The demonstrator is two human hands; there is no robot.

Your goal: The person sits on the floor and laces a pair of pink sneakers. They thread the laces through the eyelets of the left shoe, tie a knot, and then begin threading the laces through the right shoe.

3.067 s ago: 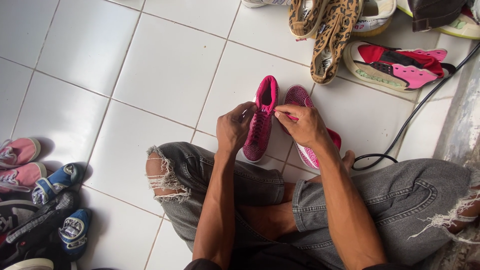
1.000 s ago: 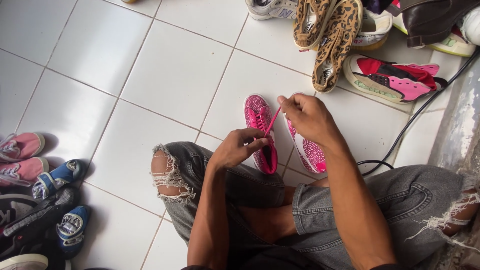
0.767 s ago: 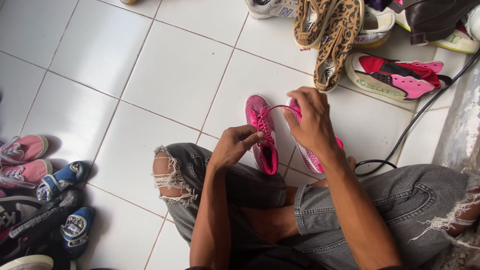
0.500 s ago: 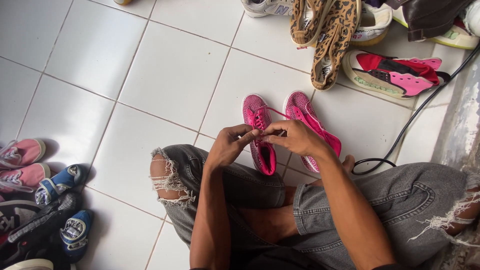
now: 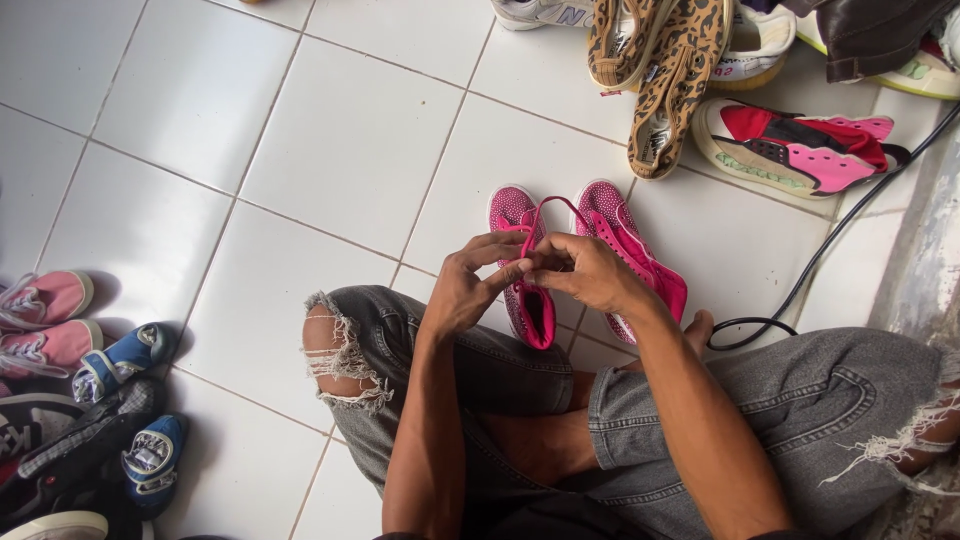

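Two small pink dotted shoes stand side by side on the white tiled floor in front of my crossed legs. My left hand (image 5: pixel 472 283) and my right hand (image 5: pixel 587 270) meet over the left shoe (image 5: pixel 520 290), both pinching its pink lace (image 5: pixel 548 205), which loops up over the toes. The right shoe (image 5: pixel 630 245) lies partly under my right wrist. My fingertips touch each other at the lace.
Leopard-print slip-ons (image 5: pixel 668 70), a red-and-pink sneaker (image 5: pixel 800 145) and other shoes lie at the top right. A black cable (image 5: pixel 800 290) curls at the right. Pink, blue and dark children's shoes (image 5: pixel 75 370) pile at the lower left.
My right hand came down from pulling the lace high and joined my left hand over the left shoe. The lace now forms a loop over the toes.
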